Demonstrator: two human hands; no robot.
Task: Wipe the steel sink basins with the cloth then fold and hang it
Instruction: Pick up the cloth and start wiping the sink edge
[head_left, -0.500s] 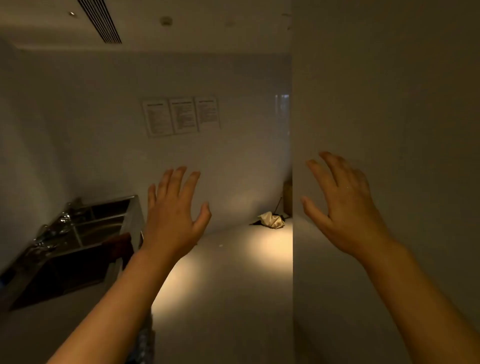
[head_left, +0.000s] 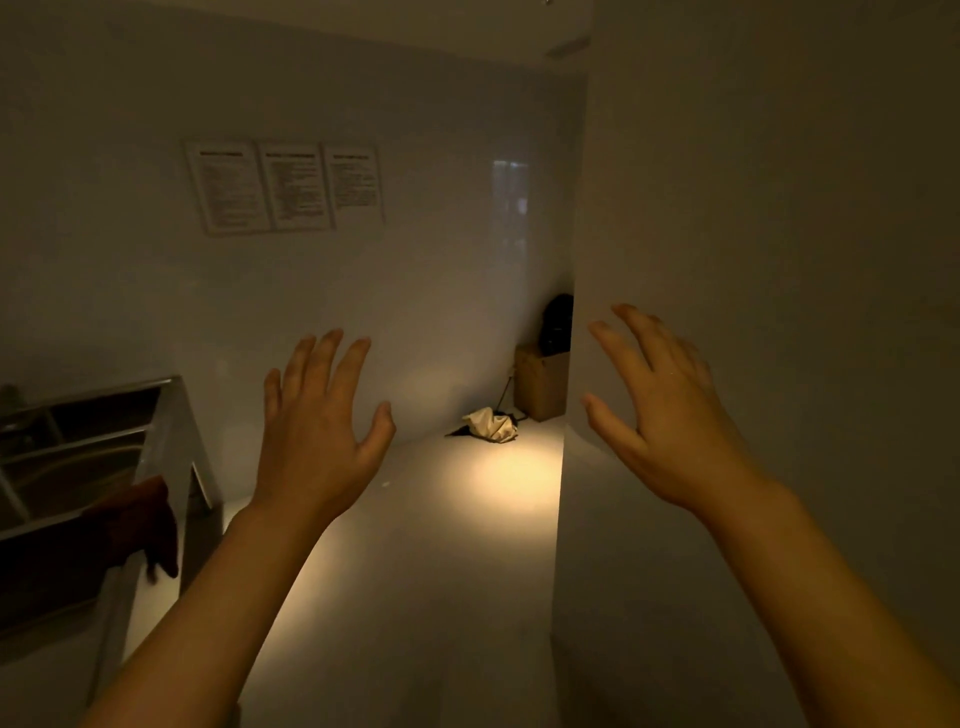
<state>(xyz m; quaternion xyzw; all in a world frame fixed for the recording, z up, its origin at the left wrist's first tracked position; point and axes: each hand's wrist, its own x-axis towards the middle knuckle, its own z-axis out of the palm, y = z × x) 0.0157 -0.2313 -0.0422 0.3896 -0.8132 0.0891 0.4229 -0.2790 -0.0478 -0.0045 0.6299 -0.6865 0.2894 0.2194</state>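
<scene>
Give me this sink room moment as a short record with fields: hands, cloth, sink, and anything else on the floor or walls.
left hand: left hand raised, fingers spread, holding nothing
right hand: right hand raised, fingers spread, holding nothing
cloth: dark reddish cloth draped over the sink's front edge, untouched
sink: steel sink at far left, basins partly in view
wall: three printed notices side by side
floor: crumpled pale bag in a patch of light, cardboard box behind it
lighting: dim

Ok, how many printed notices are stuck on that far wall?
3. They hang side by side in one row, above and right of the sink: left sheet, middle sheet, right sheet. The near wall on the right could hide more.
</scene>
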